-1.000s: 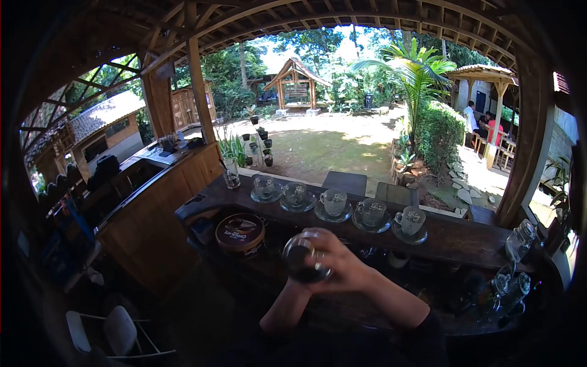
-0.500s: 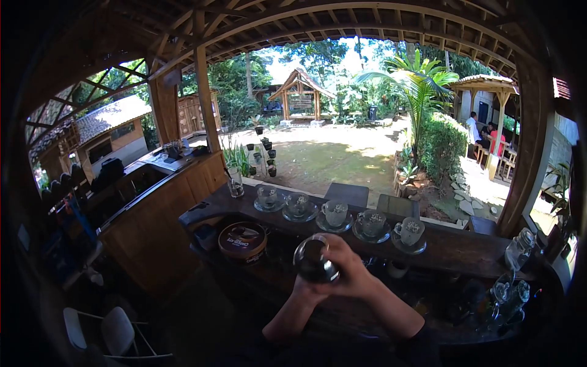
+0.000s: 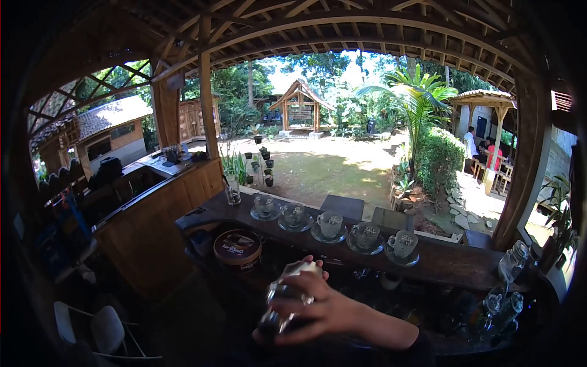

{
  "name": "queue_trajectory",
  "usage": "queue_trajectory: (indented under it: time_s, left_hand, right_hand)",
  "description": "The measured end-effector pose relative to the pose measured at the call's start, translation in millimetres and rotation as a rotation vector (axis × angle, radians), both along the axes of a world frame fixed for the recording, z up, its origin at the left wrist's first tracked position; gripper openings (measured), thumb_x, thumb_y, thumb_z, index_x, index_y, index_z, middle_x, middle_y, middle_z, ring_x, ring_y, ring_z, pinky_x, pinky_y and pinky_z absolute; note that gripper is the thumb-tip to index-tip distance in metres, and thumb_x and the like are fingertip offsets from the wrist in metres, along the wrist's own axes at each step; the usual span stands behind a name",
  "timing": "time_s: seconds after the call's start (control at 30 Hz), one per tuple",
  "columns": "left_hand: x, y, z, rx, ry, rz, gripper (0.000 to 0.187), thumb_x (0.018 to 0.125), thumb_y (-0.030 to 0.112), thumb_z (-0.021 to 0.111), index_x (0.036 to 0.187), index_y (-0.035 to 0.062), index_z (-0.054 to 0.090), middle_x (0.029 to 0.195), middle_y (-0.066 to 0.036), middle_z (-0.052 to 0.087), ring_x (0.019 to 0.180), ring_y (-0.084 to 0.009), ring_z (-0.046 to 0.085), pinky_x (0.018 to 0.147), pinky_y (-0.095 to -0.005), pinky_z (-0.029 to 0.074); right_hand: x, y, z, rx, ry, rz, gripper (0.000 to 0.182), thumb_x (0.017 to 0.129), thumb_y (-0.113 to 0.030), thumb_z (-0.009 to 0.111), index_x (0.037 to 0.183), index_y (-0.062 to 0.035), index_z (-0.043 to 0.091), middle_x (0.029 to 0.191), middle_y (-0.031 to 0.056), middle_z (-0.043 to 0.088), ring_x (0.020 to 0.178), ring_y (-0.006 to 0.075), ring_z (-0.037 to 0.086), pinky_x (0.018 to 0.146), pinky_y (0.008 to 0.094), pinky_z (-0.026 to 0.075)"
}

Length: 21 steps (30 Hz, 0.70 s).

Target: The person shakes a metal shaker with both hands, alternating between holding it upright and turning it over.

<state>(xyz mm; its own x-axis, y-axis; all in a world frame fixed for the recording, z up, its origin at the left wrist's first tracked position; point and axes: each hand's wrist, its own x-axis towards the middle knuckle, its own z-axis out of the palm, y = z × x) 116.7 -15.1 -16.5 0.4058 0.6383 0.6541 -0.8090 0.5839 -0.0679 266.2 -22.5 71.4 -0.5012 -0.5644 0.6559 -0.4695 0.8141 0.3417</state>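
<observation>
A shiny dark glass jar (image 3: 282,303), blurred by motion, is tilted between my two hands near the bottom centre. My right hand (image 3: 312,300) wraps over its top and side with the fingers curved. My left hand (image 3: 313,263) is mostly hidden behind the jar; a few of its fingertips show at the jar's upper end. Beyond them, several glass cups on saucers stand in a row on the dark wooden counter (image 3: 452,260), among them a middle cup (image 3: 331,224). A round brown tub (image 3: 237,248) sits left of my hands on a lower level.
An empty-looking glass (image 3: 233,191) stands at the counter's left end. Glass jars (image 3: 513,261) and other glassware (image 3: 504,309) are at the right. A wooden side counter (image 3: 156,211) and a folding chair (image 3: 107,330) are at the left. People (image 3: 483,147) sit far off outside.
The jar has tipped over and moved down and left in my hands. My right hand has shifted over its side, and my left hand is now more hidden. The view has moved slightly.
</observation>
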Motion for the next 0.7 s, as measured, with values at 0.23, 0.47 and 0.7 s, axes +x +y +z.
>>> queue_trajectory:
  time_s: [0.23, 0.47, 0.7]
  left_hand:
    - [9.6, -23.8, -30.7, -0.138, 0.208, 0.552, 0.034, 0.091, 0.035, 0.046, 0.117, 0.0136, 0.053, 0.118, -0.009, 0.05, 0.118, -0.0321, 0.042, 0.088, -0.0501, 0.047]
    - [-7.2, 3.1, -7.1, 0.129, 0.411, 0.574, 0.038, 0.091, 0.036, 0.041, 0.119, 0.0109, 0.05, 0.118, -0.01, 0.046, 0.115, -0.0368, 0.04, 0.086, -0.0484, 0.049]
    - [33.7, 22.2, -28.0, -0.34, 0.101, 0.49, 0.023, 0.093, 0.03, 0.046, 0.108, 0.0145, 0.054, 0.11, -0.005, 0.053, 0.1, -0.0174, 0.054, 0.08, -0.0408, 0.05]
  right_hand:
    - [-19.3, 38.1, -42.7, -0.494, -0.065, -0.2, 0.06, 0.069, -0.022, 0.071, 0.124, -0.0249, 0.049, 0.129, 0.0067, 0.044, 0.118, 0.0339, 0.042, 0.095, 0.0423, 0.039]
    - [10.9, -10.0, -10.3, 0.022, 0.138, 0.067, 0.056, 0.069, -0.018, 0.065, 0.119, -0.0363, 0.048, 0.13, 0.0014, 0.043, 0.116, 0.035, 0.043, 0.094, 0.0484, 0.038]
    - [-3.4, 34.8, -33.3, -0.443, 0.032, -0.014, 0.059, 0.066, -0.014, 0.067, 0.118, -0.0366, 0.051, 0.131, 0.0047, 0.041, 0.117, 0.0376, 0.042, 0.089, 0.0511, 0.041]
